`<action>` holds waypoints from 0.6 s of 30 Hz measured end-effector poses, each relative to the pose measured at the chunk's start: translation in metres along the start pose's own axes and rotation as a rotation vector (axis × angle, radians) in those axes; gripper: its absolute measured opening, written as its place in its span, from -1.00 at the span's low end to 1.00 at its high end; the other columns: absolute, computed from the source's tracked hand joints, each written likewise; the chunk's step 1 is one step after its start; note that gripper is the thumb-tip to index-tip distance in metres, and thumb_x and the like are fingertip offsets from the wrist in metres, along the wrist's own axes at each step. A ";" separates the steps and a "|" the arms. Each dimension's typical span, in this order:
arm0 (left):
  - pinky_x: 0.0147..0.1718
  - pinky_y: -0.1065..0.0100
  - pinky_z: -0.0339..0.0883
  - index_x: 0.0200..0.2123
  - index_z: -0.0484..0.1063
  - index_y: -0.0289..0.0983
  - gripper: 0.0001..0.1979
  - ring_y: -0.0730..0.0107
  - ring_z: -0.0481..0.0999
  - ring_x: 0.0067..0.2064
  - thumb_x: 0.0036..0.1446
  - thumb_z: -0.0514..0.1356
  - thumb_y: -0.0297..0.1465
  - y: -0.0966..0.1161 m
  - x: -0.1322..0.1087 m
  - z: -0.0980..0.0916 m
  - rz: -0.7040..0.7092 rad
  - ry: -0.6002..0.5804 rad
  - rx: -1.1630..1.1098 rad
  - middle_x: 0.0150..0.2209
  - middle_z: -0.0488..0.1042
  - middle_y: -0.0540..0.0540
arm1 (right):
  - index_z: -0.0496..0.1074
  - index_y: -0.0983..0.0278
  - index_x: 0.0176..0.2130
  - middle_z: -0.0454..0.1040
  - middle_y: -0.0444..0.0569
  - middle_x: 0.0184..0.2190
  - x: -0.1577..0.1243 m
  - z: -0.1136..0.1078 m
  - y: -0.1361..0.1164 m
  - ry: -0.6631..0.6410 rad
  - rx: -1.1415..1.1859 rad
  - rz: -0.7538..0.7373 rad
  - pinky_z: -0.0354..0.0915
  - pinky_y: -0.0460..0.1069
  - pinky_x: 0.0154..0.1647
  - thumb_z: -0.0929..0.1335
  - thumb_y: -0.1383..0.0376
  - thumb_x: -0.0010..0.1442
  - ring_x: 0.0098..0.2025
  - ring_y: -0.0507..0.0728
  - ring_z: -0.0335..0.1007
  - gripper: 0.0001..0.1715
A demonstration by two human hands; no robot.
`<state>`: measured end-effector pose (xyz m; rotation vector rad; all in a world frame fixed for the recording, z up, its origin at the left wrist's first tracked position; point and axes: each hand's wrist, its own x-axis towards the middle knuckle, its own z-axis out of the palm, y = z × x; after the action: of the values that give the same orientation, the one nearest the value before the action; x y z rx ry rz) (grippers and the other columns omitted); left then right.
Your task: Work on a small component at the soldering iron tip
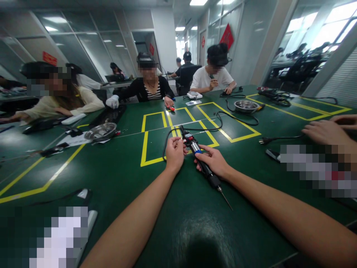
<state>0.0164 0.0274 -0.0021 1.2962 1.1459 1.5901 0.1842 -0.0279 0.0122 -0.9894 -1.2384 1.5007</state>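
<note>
A black electric screwdriver [201, 162] with a blue band and a red part lies on the green table [117, 175], its metal bit pointing toward me. My right hand [213, 160] is wrapped round its body. My left hand [174, 152] is closed at the tool's upper end, fingers pinching near the red part. A black cable [205, 128] runs from the tool's top across the yellow-taped rectangles.
Metal bowls stand at the left [100, 131] and far right [245, 106]. A loose plug [263, 140] lies to the right, near another person's hands [325, 131]. Several people sit along the far and left edges. Dark tools and cables litter the left side.
</note>
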 end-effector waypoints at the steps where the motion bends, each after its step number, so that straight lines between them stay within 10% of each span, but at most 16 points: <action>1: -0.60 0.47 0.33 -0.12 0.29 -0.26 -0.78 0.48 0.48 -0.56 0.25 0.18 -0.27 0.000 0.000 0.000 0.004 0.001 -0.001 -0.45 0.44 0.03 | 0.15 0.37 0.35 0.59 -0.04 -0.43 0.000 0.000 0.000 0.000 0.002 -0.003 0.43 -0.05 -0.57 0.45 0.26 0.22 -0.55 0.09 0.51 -0.17; 18: -0.57 0.48 0.34 -0.08 0.25 -0.24 -0.73 0.50 0.47 -0.54 0.25 0.19 -0.24 -0.001 -0.001 -0.001 0.027 -0.048 -0.017 -0.43 0.45 0.04 | 0.21 0.32 0.37 0.59 -0.05 -0.42 0.000 -0.003 0.001 -0.034 0.025 -0.004 0.43 -0.07 -0.55 0.47 0.25 0.20 -0.54 0.06 0.51 -0.16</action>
<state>0.0155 0.0272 -0.0037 1.3370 1.0875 1.5771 0.1868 -0.0273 0.0108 -0.9483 -1.2426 1.5320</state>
